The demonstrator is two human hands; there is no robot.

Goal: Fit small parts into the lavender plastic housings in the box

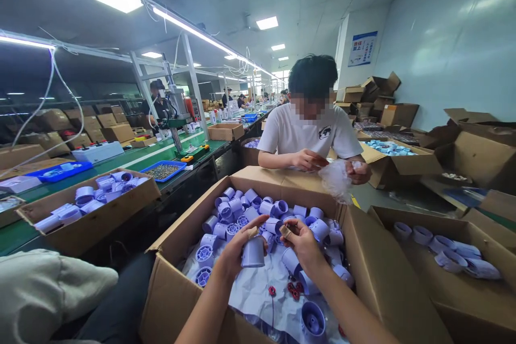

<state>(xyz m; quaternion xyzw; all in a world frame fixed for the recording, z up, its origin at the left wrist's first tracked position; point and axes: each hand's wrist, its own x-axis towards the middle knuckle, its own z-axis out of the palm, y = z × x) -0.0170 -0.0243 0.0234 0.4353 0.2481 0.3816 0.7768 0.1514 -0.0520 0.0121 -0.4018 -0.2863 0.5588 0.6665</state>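
My left hand (236, 250) is closed around a lavender plastic cup-shaped housing (253, 251), held upright over an open cardboard box (189, 226). My right hand (303, 244) pinches a small tan piece (285, 231) just right of the housing's top. The box below holds several more lavender housings (262, 209) on white paper, with a few small red parts (294, 290) near the front.
A person in a white T-shirt (308, 131) sits across the box, holding a clear plastic bag (336, 178). Another box with flat lavender rings (447, 255) stands to the right. A green conveyor bench (133, 158) with boxes and a blue tray (163, 170) runs along the left.
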